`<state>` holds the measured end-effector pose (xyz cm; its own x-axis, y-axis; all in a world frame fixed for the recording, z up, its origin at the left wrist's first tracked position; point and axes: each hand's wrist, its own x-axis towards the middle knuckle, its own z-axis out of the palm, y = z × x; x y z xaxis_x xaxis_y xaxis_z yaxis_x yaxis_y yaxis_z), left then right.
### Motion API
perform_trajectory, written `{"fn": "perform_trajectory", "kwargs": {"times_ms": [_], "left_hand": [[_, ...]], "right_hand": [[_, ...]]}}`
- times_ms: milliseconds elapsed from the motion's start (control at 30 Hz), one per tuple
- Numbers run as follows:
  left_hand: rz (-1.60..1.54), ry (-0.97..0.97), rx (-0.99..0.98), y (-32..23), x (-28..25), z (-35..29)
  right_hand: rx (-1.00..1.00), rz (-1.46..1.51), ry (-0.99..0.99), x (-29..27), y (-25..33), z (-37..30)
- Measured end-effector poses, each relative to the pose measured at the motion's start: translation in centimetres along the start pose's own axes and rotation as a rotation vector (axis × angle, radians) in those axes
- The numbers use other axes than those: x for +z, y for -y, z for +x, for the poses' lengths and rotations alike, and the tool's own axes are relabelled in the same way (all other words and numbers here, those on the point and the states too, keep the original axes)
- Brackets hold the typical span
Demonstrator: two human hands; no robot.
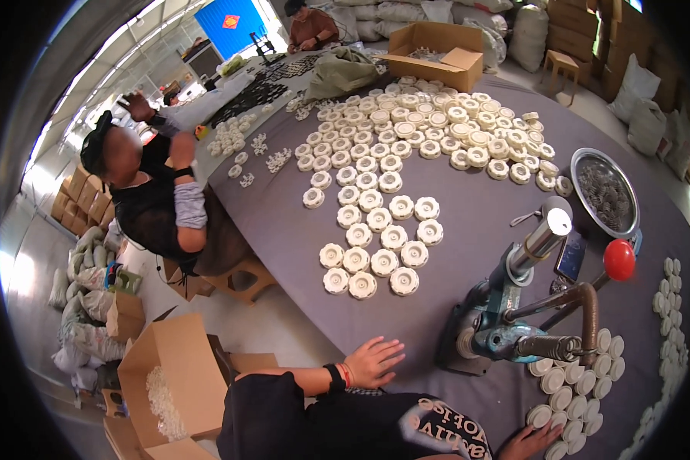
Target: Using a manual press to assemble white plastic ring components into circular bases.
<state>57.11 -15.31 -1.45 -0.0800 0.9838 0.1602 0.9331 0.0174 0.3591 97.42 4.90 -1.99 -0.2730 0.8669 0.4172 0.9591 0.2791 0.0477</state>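
Observation:
My left hand (372, 363) rests flat on the grey cloth at the table's near edge, fingers spread and holding nothing. At the bottom right my right hand (530, 441) lies against the near end of a group of white round caps (561, 399); its fingers are stretched out and touch the closest ones. Between and beyond my hands stands a green hand press (475, 330) with a lever ending in a red ball knob (619, 260). Ahead of my left hand, scalloped white wheel-shaped parts (383, 262) lie in loose rows, hollow side up.
A large heap of the white parts (437, 123) covers the far table near an open cardboard box (437, 55). A metal bowl (605, 192) of small metal pieces and a phone (571, 255) lie right. A co-worker (153, 192) sits left. An open carton (172, 376) stands beside me.

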Motion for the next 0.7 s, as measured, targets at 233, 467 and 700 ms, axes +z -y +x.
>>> {"fn": "perform_trajectory", "kwargs": {"times_ms": [233,467,700], "left_hand": [[0.021,-0.017,0.012,-0.15,-0.19,0.34],[0.030,-0.031,0.011,-0.13,-0.11,0.08],[0.028,-0.037,0.011,-0.01,0.00,0.13]], "right_hand": [[-0.013,0.052,0.001,-0.84,0.13,0.00],[0.009,0.110,0.070,-0.13,-0.65,-0.45],[0.032,0.141,0.068,-0.16,-0.28,-0.54]]}}
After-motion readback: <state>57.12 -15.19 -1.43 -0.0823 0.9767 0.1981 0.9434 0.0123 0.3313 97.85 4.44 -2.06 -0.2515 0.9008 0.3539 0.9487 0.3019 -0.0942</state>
